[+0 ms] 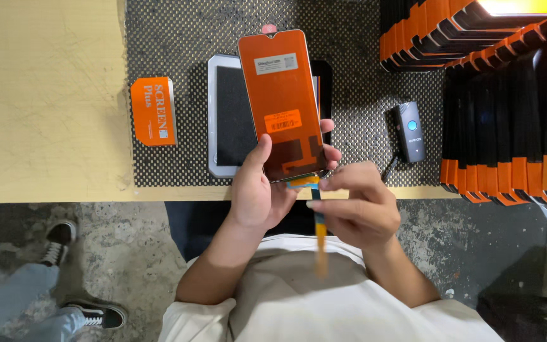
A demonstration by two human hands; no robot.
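An orange-backed phone screen panel is held upright above the mat, bearing a white rectangular label near its top and an orange barcode label at mid-height. A small orange card lies to the left. Orange-and-black packages are stacked at right.

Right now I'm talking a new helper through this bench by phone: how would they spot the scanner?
Find the black dotted mat on the tan table. Right of the white tablet, before the rows of orange-edged black panels, lies the scanner. It is the only small dark handheld with a round blue button and a cable.
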